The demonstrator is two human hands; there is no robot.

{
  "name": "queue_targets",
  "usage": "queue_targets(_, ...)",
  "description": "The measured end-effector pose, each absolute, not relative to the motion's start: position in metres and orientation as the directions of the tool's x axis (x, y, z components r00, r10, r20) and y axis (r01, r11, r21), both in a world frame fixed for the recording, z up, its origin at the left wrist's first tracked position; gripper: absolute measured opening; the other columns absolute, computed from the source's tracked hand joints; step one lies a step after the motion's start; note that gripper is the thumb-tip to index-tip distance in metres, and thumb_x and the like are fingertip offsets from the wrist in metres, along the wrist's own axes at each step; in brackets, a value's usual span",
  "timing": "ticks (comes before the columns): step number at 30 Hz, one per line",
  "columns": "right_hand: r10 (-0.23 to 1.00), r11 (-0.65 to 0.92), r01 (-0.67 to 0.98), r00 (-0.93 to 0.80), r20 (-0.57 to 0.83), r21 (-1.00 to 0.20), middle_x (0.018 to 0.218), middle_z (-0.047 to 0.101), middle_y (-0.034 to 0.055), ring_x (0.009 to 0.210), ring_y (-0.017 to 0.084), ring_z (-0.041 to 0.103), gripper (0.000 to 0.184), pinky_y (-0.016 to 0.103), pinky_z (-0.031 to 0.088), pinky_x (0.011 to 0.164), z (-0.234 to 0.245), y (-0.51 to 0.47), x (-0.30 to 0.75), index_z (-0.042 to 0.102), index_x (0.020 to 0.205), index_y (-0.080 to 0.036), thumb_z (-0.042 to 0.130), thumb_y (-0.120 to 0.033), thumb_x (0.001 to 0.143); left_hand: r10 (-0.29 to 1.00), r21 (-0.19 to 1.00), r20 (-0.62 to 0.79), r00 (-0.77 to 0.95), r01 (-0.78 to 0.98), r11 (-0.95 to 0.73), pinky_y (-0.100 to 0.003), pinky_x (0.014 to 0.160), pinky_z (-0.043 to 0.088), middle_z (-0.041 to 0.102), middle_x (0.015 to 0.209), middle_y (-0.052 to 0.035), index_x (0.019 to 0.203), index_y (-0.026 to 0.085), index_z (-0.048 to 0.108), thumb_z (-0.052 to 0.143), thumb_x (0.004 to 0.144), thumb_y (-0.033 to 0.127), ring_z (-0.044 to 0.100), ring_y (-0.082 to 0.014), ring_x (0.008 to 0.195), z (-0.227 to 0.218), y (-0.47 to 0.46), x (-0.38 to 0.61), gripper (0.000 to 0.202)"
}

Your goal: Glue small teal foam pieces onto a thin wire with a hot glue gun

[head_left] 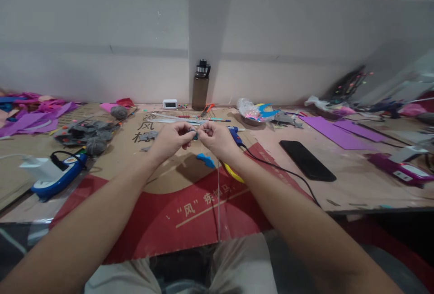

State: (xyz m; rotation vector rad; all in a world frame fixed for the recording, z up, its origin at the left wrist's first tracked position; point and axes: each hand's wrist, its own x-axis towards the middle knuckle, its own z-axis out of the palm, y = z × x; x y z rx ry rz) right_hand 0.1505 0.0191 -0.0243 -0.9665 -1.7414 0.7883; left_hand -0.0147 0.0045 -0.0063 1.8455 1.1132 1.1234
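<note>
Above the cardboard, my left hand [174, 139] and my right hand [216, 139] meet with fingertips almost touching. Left thumb and forefinger pinch a small dark teal piece [195, 135], largely covered by the fingers. My right hand is closed in a pinch too, at the same piece, seemingly on a thin grey yarn [219, 203]. That yarn drops from below the right hand across the cardboard to its front edge. Just under the hands lies a blue cut piece [205, 160]. A yellow ring-shaped thing [233, 173] is partly hidden by my right forearm.
Red-printed cardboard [162, 226] covers the table's middle. A blue glue gun [235, 135] trails a black cable rightward, near a black phone [307, 160]. Behind stand a brown bottle [200, 88] and a bowl [252, 120]. Left are grey yarn balls [96, 146] and a blue power strip [59, 181].
</note>
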Motion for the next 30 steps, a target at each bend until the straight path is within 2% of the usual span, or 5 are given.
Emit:
queue_targets(9,0.896,0.44,0.352,-0.237,0.376,-0.826,0.059,0.048,-0.0039,0.053,0.008,0.038,0.015,0.022,0.028,0.05,-0.0261,0.0233,0.1556,0.053,0.072,-0.018,0.052,-0.032,0.074,0.927,0.987,0.139,0.35,0.029,-0.159,-0.031,0.067,0.055,0.072,0.081,-0.0085,0.09,0.013,0.068,0.069,0.071,0.029,0.069,-0.0189,0.073,-0.0096,0.0126,-0.0208,0.024)
queue_targets(13,0.892,0.45,0.383,-0.241,0.383,-0.807,0.063,0.051,-0.003,0.056,0.009,0.042,0.015,0.022,0.032,0.053,-0.0252,0.0219,0.1546,0.055,0.073,-0.017,0.052,-0.032,0.074,0.926,0.972,0.137,0.353,0.134,-0.195,-0.029,0.066,0.056,0.072,0.077,-0.0086,0.089,0.014,0.07,0.069,0.074,0.033,0.07,-0.018,0.072,-0.0105,0.0105,-0.0197,0.024)
queue_targets(21,0.872,0.482,0.369,-0.287,0.396,-0.795,0.068,0.056,-0.0018,0.059,0.009,0.045,0.018,0.023,0.035,0.057,-0.0294,0.0235,0.153,0.057,0.076,-0.016,0.054,-0.034,0.077,0.937,0.933,0.136,0.32,0.275,-0.23,-0.025,0.057,0.052,0.07,0.065,-0.0072,0.08,0.014,0.066,0.066,0.077,0.037,0.065,-0.0141,0.056,-0.0099,0.0075,-0.0183,0.023)
queue_targets(25,0.855,0.517,0.348,-0.261,0.449,-0.782,0.066,0.052,-0.0033,0.061,0.01,0.045,0.023,0.023,0.034,0.057,-0.033,0.0277,0.1534,0.058,0.086,-0.017,0.056,-0.039,0.079,0.931,0.824,0.231,0.284,0.452,-0.342,-0.02,0.047,0.04,0.063,0.054,-0.0012,0.08,0.015,0.068,0.061,0.079,0.035,0.054,-0.0102,0.046,-0.0082,0.0083,-0.0198,0.021)
queue_targets(30,0.861,0.505,0.292,-0.24,0.449,-0.812,0.071,0.053,-0.0028,0.063,0.011,0.046,0.02,0.023,0.036,0.058,-0.0306,0.0257,0.152,0.053,0.089,-0.018,0.056,-0.036,0.08,0.846,0.57,0.475,0.24,0.649,-0.504,-0.021,0.052,0.034,0.057,0.054,0.003,0.073,0.018,0.07,0.059,0.076,0.026,0.044,-0.009,0.05,-0.0065,0.01,-0.0208,0.014)
